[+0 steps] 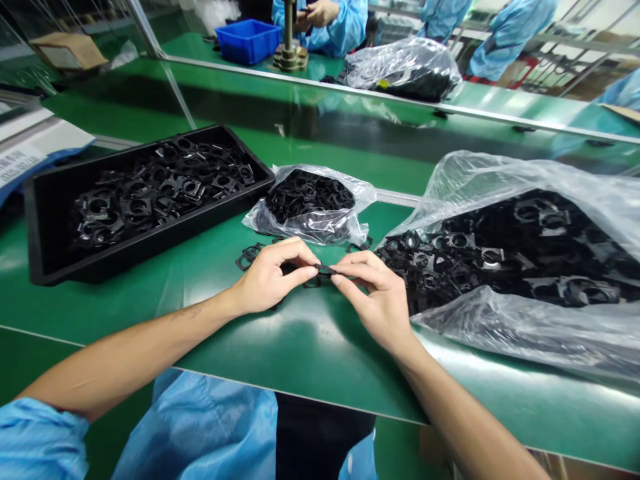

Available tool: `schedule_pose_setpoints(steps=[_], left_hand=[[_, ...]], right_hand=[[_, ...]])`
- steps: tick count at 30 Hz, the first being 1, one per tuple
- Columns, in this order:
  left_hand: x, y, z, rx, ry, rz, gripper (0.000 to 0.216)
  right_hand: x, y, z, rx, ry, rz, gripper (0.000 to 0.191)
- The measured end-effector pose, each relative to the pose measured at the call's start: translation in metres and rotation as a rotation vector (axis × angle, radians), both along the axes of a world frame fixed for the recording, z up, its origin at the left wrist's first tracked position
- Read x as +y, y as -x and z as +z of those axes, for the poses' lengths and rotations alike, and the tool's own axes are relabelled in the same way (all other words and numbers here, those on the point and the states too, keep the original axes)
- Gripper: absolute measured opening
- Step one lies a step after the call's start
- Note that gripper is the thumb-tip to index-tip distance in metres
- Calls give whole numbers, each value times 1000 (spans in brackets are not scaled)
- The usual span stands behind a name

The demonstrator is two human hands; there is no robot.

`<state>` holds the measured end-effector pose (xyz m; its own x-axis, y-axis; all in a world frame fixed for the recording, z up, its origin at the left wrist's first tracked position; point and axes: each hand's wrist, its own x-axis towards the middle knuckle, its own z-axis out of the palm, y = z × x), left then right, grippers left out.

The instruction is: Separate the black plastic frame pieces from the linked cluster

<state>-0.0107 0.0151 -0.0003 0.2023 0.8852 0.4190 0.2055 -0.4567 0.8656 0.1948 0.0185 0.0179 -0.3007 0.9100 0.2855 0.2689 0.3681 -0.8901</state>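
Between the fingertips of my left hand point(273, 275) and my right hand point(377, 293) is a small black plastic part point(325, 270), seen nearly edge-on. Both hands pinch it just above the green table point(300, 347). A few loose black frames point(249, 255) lie beside and under my left hand, partly hidden by it. Just beyond my hands sits a small clear bag point(360, 193) filled with thin black parts. Close to my right hand, a large open plastic bag point(480, 327) spills black parts with round holes.
A black tray point(150, 240) with many black ring-like parts stands at the left. Behind a metal rail point(350, 90), a blue bin point(249, 41), a metal stand point(290, 57) and another filled bag point(405, 67) rest near a co-worker's hands point(320, 13). A cardboard box point(67, 52) is at far left.
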Motion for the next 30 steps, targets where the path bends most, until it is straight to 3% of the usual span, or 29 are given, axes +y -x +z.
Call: schedule_pose_setpoints(steps=[7, 11, 20, 27, 30], left_hand=[[1, -6, -6, -214, 227, -45, 22], [4, -6, -11, -216, 216, 2, 27], [-2, -5, -9, -47, 173, 1, 16], [-2, -6, -7, -131, 220, -101, 22], [-1, -5, -6, -165, 251, -144, 24]], right_hand=[[3, 1, -2, 49, 59, -16, 12], [2, 4, -4, 40, 172, 48, 18], [-2, 3, -4, -1, 108, 20, 14], [1, 3, 3, 205, 421, 128, 32], [1, 4, 7, 236, 474, 142, 32]])
